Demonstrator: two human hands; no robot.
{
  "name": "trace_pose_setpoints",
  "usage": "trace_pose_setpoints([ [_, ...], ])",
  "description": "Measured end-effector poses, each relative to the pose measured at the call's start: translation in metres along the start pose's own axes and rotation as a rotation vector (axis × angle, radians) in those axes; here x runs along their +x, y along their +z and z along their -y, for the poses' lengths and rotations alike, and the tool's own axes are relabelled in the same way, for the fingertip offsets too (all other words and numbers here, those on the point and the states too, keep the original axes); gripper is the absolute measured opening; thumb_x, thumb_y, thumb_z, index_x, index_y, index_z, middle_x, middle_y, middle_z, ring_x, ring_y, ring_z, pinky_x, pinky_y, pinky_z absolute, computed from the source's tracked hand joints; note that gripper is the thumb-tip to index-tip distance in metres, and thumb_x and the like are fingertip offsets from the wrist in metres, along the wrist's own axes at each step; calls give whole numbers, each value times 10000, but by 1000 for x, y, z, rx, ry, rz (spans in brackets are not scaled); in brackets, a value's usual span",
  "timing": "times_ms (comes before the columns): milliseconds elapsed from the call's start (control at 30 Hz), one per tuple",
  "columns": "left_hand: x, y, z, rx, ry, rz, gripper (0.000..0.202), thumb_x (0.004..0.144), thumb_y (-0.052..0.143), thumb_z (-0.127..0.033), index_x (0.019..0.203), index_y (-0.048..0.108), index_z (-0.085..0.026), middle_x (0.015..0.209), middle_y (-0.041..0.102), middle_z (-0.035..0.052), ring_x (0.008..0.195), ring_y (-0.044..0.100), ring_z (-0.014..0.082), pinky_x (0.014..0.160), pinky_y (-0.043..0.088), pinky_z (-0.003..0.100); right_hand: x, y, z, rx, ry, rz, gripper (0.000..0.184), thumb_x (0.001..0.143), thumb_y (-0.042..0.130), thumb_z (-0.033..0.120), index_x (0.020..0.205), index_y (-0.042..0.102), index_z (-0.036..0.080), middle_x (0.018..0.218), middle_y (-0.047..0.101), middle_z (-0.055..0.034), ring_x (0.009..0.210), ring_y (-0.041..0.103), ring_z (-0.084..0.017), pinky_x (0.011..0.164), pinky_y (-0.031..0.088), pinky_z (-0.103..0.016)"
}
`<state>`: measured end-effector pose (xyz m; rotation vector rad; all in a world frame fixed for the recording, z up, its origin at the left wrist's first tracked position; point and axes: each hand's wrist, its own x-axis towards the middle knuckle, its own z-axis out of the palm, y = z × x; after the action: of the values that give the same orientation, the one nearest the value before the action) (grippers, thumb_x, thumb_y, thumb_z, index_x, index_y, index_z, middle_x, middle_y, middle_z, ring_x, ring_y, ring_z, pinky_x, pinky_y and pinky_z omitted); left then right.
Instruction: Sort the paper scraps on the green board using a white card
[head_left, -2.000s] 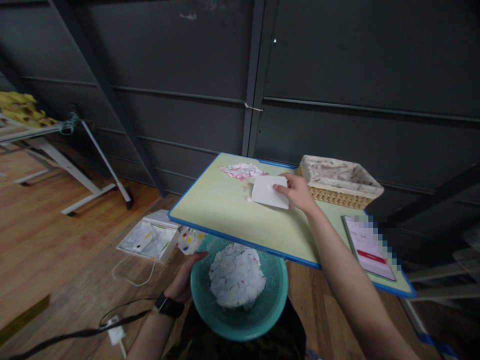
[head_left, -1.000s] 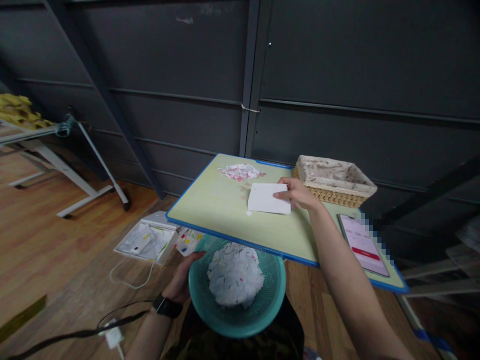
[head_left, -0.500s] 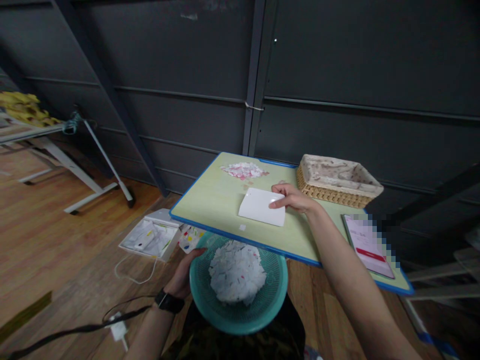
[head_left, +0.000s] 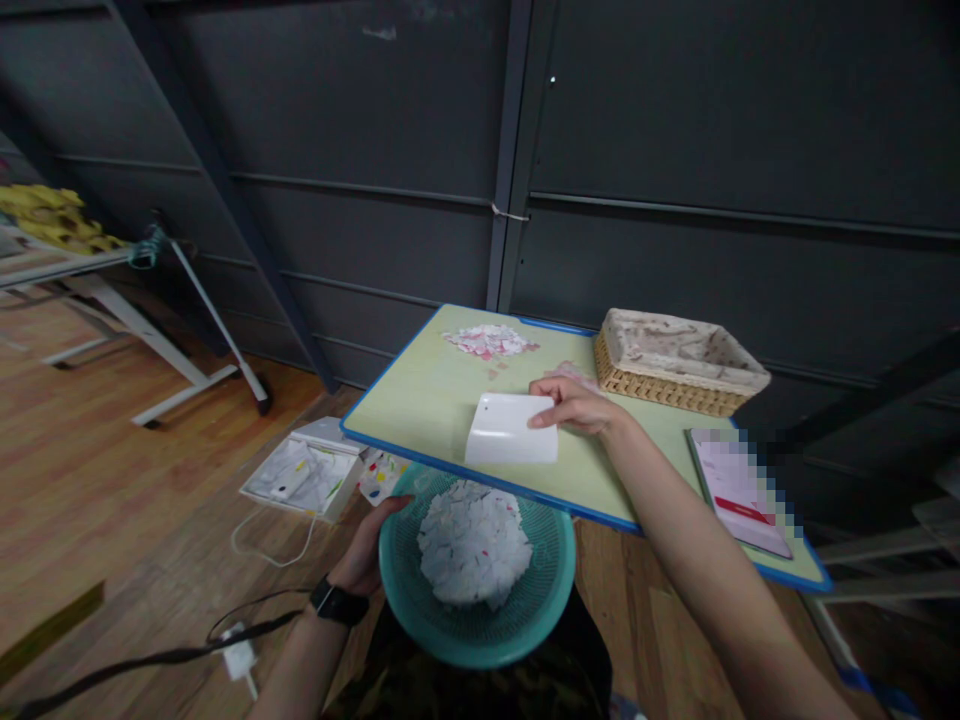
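My right hand (head_left: pixel 571 405) grips a white card (head_left: pixel 512 430) by its right edge, held upright with its lower edge on the green table (head_left: pixel 435 400), close to the table's near edge. My left hand (head_left: pixel 367 555) holds the left rim of a teal mesh bowl (head_left: pixel 547 600) just below that edge. The bowl is heaped with small white paper scraps (head_left: pixel 472 540). A pile of pink and white scraps (head_left: pixel 489 341) lies at the table's far side.
A wicker basket (head_left: pixel 679 362) stands at the table's back right, a phone (head_left: pixel 739 490) lies near the right edge. On the wooden floor are an open white box (head_left: pixel 300 478), a cable and a charger (head_left: pixel 238 658). A metal rack (head_left: pixel 112 290) stands left.
My right hand has dragged the white card across the table toward me, from near the scrap pile to the near edge, pushing stray scraps along. The bowl stayed under the edge.
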<state>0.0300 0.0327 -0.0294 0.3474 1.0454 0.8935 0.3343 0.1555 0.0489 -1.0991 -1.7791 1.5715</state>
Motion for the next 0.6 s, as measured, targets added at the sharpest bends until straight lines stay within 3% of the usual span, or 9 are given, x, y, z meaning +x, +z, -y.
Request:
trace_pose_setpoints([
  [167,4,-3,2,7,-10,-21,420,748,599,-209,1159,584,-125,843,776,87,823,714,277,744,560,385,9,-17,-7,-5,-159,-742,392,611,681,502,804,541,191,655,578,8,533,506,-129,456,367,-241],
  [233,6,-5,3,9,-5,-1,429,746,605,-209,1163,581,-113,819,775,90,818,714,275,735,563,379,13,-21,-12,-158,-176,-931,369,660,622,518,815,558,189,629,573,-2,530,503,-147,462,367,-256],
  [300,7,-6,4,5,32,22,448,749,609,-206,1185,565,-115,810,773,86,823,713,270,741,561,373,15,-20,-16,-365,-174,-1013,331,710,569,499,811,588,185,612,572,-8,543,505,-159,491,364,-263],
  [433,8,-7,5,1,69,43,472,758,605,-201,1219,538,-126,837,771,80,841,709,266,752,557,369,17,-6,-17,-770,-125,-1023,272,792,492,412,840,640,189,662,619,-46,603,534,-185,570,349,-274],
  [600,6,-5,3,25,37,14,443,770,590,-201,1202,548,-116,844,771,88,840,709,273,739,556,368,23,7,-17,-1030,-35,-1033,290,842,434,339,957,647,180,730,656,-99,617,550,-205,582,308,-278],
])
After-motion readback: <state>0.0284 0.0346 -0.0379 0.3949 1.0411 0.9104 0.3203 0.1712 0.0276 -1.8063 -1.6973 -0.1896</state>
